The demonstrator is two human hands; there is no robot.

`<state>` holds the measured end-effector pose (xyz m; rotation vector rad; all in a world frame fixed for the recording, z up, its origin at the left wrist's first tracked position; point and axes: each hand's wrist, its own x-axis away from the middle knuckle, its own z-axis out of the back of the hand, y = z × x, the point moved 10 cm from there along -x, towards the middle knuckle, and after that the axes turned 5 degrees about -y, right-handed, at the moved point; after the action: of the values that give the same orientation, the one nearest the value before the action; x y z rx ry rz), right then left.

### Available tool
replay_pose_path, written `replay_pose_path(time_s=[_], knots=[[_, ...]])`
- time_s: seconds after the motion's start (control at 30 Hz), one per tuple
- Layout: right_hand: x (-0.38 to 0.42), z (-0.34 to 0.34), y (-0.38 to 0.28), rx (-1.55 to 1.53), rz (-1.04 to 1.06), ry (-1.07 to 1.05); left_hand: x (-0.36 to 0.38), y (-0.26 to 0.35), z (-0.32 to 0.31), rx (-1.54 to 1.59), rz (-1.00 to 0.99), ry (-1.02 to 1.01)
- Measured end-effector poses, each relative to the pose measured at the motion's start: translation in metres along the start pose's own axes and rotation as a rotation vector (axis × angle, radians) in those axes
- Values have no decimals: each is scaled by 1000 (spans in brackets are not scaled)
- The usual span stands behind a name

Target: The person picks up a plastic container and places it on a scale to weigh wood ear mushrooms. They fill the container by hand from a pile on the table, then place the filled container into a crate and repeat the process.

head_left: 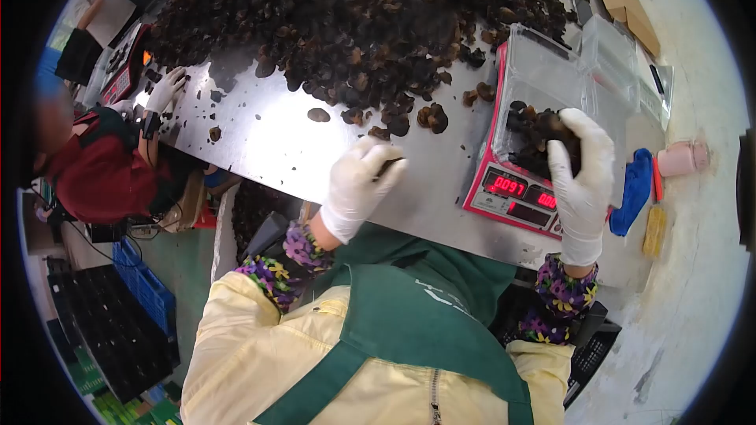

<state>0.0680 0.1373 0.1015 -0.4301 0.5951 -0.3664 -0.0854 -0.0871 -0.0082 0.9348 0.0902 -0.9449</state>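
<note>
Green apron cloth (429,307) over a pale yellow jacket (252,346) lies closest. Leftmost, a co-worker's gloved hand (165,93) is at the metal table (276,142). Next comes a heap of dark, curled pieces (354,24), perhaps wood-ear fungus: each looks light and pliable, likely slippery if damp and apt to tear at thin edges, so a gentle pinch at the thicker middle should suit. Just below, the left hand (361,189) has bent fingers with a dark patch between them; I cannot tell whether they grip a piece. Farther right, a clump (538,135) of pieces sits on the red scale (484,189), the right hand (584,181) grasping its right side, thumb and fingers curved; cupping seems kinder than squeezing.

Blur obscures the co-worker, the top edge cuts off the heap, and the right hand hides part of the clump and the lit display.
</note>
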Motion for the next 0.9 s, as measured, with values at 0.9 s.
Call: replay_pose_path(time_s=[0.9], knots=[[93,-86,-32,-392,61,-77,-21,-59,-42,-301,-16,-183]])
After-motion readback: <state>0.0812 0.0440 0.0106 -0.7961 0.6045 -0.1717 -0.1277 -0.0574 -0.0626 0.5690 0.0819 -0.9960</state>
